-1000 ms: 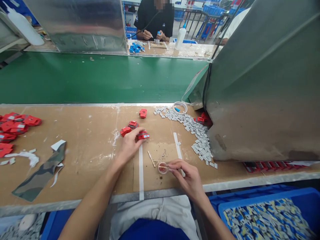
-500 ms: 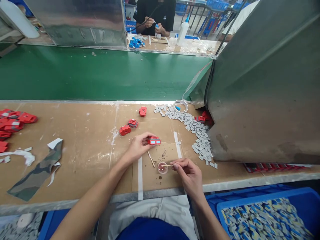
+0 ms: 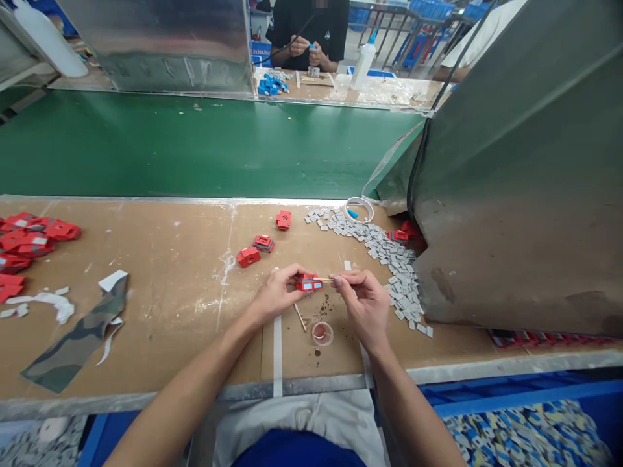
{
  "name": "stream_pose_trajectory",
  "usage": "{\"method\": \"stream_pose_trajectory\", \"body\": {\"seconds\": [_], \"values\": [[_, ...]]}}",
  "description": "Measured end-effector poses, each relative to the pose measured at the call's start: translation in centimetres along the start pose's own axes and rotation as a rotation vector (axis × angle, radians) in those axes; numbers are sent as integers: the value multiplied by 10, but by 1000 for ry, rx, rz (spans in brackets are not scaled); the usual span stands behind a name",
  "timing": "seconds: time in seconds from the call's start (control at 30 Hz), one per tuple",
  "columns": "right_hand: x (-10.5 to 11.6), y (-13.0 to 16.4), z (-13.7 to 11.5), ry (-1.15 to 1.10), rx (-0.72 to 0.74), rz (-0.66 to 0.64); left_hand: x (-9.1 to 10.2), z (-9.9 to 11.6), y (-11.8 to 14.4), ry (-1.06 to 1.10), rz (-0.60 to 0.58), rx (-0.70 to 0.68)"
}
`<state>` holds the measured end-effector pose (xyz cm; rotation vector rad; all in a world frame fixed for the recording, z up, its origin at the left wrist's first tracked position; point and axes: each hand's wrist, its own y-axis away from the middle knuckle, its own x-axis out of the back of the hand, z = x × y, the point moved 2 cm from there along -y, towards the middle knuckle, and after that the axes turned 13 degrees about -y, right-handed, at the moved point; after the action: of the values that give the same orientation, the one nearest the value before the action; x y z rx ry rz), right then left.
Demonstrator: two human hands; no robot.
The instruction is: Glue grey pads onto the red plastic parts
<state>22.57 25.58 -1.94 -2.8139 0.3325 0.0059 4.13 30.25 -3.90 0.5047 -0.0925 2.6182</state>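
Note:
Between the fingers of my left hand (image 3: 278,292) is a small red toy vehicle part (image 3: 308,283) with pale window panels facing me. My right hand (image 3: 364,303) pinches a cotton swab (image 3: 323,279), whose tip is at the top of the red part. Below them on the cardboard stands a small clear cup (image 3: 322,334) with a reddish liquid in it. A second swab (image 3: 300,318) lies left of the cup, with brown specks around it. Several red parts (image 3: 248,257) rest beyond my left hand.
Grey flat pieces (image 3: 389,256) spread along the right, with a tape roll (image 3: 359,210) at their far end. A metal panel (image 3: 506,194) blocks the right side. Red parts (image 3: 24,240) and a camouflage strip (image 3: 80,337) lie left. Across the green belt (image 3: 204,143), a person works.
My right hand has lifted the swab out of the cup and brought it up to the red part. My left hand still holds that part. The view has shifted slightly.

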Motion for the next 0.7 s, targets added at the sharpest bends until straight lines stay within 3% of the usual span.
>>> {"method": "stream_pose_trajectory", "body": {"seconds": [0.37, 0.7], "values": [[-5, -1, -3, 167, 72, -27, -1, 0, 1, -99, 2, -35], [-8, 0, -7, 156, 126, -57, 1, 1, 2, -145, 20, -41]]}}
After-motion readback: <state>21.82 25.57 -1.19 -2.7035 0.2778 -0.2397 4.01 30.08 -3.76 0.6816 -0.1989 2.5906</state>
